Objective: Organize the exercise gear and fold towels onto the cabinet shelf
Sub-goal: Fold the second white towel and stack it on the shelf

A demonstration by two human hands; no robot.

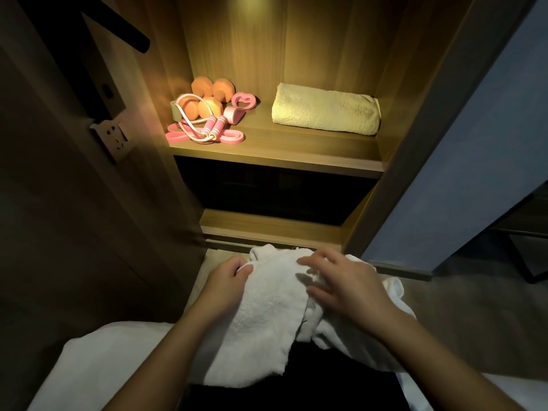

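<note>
left hand (228,281), right hand (345,290) (on towel (267,310))

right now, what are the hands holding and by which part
The left hand pinches the white towel at its upper left edge. The right hand lies on the towel's bunched middle with its fingers spread, not gripping.

Up at 11 o'clock there's a black lever door handle (130,37) sticking out of a dark wooden door (44,203), with a dark lock plate (108,93) right under it. Around 9 o'clock, 1 pale wall socket (111,137) sits on the wood just below that plate. The whole 3 o'clock side is a flat blue panel (474,143). Grey floor (459,307) fills 4 o'clock, with a dark metal strip (400,269) along its far edge. There's a thin black frame (527,262) at the right edge, can't tell what it belongs to.
</note>
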